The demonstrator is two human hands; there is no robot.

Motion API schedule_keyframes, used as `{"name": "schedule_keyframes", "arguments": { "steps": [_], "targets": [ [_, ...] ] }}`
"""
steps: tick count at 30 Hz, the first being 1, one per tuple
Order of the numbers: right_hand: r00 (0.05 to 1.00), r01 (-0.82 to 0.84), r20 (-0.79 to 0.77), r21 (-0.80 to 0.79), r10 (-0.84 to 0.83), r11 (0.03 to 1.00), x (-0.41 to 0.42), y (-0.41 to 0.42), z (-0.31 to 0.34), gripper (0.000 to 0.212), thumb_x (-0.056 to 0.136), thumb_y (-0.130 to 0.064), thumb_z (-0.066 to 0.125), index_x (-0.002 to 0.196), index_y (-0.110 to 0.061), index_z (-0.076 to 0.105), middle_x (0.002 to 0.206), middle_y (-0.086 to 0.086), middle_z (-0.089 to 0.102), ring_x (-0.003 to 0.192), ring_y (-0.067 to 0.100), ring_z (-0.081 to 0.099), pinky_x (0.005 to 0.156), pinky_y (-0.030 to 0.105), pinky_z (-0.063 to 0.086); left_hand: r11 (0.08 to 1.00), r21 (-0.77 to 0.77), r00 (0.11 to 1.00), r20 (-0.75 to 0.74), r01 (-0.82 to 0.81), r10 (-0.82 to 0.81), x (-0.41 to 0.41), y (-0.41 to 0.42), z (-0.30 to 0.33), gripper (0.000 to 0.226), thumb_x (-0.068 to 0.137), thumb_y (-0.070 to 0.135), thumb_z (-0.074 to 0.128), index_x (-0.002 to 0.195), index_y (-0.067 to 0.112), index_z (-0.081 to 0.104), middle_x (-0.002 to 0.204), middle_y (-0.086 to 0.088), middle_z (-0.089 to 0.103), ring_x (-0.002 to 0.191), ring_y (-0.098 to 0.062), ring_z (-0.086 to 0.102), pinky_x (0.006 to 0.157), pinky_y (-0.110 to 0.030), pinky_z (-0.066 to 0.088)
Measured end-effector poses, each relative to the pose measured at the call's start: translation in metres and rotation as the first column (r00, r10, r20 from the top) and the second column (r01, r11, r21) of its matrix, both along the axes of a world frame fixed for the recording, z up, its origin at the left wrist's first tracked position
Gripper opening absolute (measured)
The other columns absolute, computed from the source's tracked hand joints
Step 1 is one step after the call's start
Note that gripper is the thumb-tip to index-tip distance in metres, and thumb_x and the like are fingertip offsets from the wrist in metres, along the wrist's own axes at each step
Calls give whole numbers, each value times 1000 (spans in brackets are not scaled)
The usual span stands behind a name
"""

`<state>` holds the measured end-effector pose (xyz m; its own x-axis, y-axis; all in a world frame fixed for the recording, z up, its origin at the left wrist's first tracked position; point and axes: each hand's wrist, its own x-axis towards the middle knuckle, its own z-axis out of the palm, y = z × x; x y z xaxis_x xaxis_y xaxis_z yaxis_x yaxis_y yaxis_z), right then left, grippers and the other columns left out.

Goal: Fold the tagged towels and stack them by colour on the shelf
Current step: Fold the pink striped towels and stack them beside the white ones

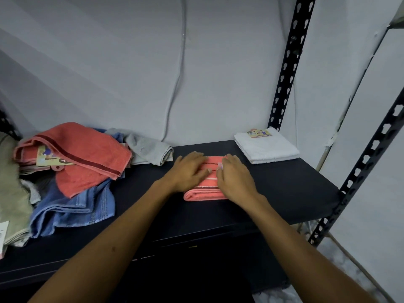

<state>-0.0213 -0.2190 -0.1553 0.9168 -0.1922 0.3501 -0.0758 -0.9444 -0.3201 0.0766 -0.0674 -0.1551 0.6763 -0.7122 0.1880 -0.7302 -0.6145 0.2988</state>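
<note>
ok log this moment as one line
step: pressing fold flat | left hand: flat on coral towel | right hand: flat on same towel | done: white stack | pending: unfolded pile | surface: shelf

No legible text on the towels' tags (pixel 259 133)

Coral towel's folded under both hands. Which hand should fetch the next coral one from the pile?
Left. The left hand lies nearer the unfolded coral towel on the pile at left; the right hand can press the folded coral towel.
</note>
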Motion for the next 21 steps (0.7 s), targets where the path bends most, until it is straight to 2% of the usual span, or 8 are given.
{"name": "schedule_keyframes", "arguments": {
  "steps": [2,4,7,12,14,16,19,21],
  "targets": [
    [993,7,-121,-33,-11,999,1,-1,-10,40,102,-27,34,127,0,50,134,13,48,129,30,42,105,41,32,990,142,990,-138,-20,39,3,-4,-10,67,98,58,29,155,23,22,164,-3,12,151,-18,4,120,-56,7],
    [979,-2,-204,-89,-16,996,0,-3,-19,54,104,-36,27,143,0,35,149,16,36,142,29,27,115,41,23,981,194,982,-181,-13,49,5,-1,-16,68,100,57,26,158,26,5,165,2,-8,150,-14,-13,119,-53,-3],
    [954,-22,-299,-76,-1,997,-4,0,-24,72,102,-52,17,155,-3,8,163,15,4,151,26,-1,123,45,5,971,237,983,-174,-13,55,7,3,-17,67,102,55,23,156,28,-5,163,4,-20,148,-14,-22,120,-53,-8],
    [952,-36,-306,-82,10,996,-8,-1,-29,80,98,-61,14,156,-8,0,164,11,-6,151,22,-10,123,43,-2,963,267,988,-136,-27,66,2,6,-20,76,95,64,21,156,29,-9,162,4,-22,148,-13,-21,121,-50,-8],
    [946,-80,-320,-87,48,993,-7,-5,-27,78,98,-60,15,157,-10,-1,164,10,-7,151,21,-10,123,42,-2,965,256,985,-142,-60,99,-2,8,-19,74,97,63,21,157,29,-6,163,2,-17,150,-15,-17,122,-47,-6],
    [929,-168,-346,-74,133,983,-8,-13,-21,75,100,-58,18,157,-14,0,164,6,-8,151,18,-12,122,41,-2,973,212,988,-98,-96,119,-9,11,-19,74,95,65,14,157,27,7,164,-1,8,151,-23,3,121,-44,7],
    [897,-246,-393,-62,203,967,-7,-37,-6,67,101,-55,25,157,-26,3,164,3,-11,150,16,-16,120,45,-4,981,7,980,50,-194,193,-21,22,-20,83,83,64,3,145,27,44,127,-3,52,119,-21,43,99,-40,33],
    [929,-103,-366,-118,53,988,-4,-51,5,61,103,-46,33,157,-29,10,164,8,-5,151,23,-8,119,49,3,970,-164,980,61,-179,191,-26,27,-22,66,89,56,16,121,25,65,101,1,62,98,-18,53,88,-38,40]
  ]
}}
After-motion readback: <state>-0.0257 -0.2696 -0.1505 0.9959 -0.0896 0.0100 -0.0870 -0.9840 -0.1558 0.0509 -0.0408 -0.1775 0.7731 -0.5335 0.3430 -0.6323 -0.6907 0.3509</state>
